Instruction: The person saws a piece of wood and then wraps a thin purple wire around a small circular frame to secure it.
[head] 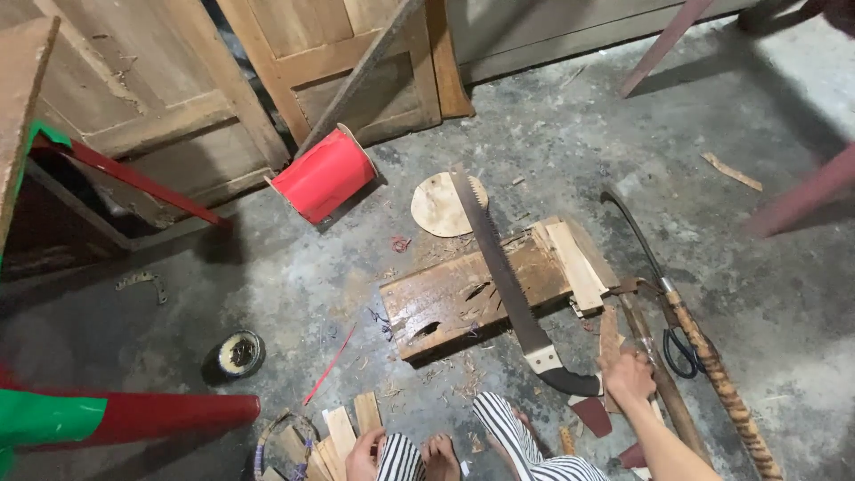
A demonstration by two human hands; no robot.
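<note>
— Floor first: what's under you?

— Rough grey concrete (pixel 294 276), dusty with chips. A wooden block (pixel 445 298) lies ahead of your knees, a saw (pixel 508 276) laid across it, handle toward you. Old doors (pixel 178 98) lean on the wall; a red spool (pixel 325 174) lies before them.

— And your hands?

— Your right hand (pixel 628 376) is closed on a wood strip (pixel 609 343) beside the saw handle. Your left hand (pixel 363 456) rests curled on the cut slats (pixel 343 436); I can't tell if it grips them.

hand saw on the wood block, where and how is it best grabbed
Probably by the black curved handle of the hand saw, coming from the near side by the right hand. The handle end points toward the person; the toothed blade lies across the wood block.
</note>
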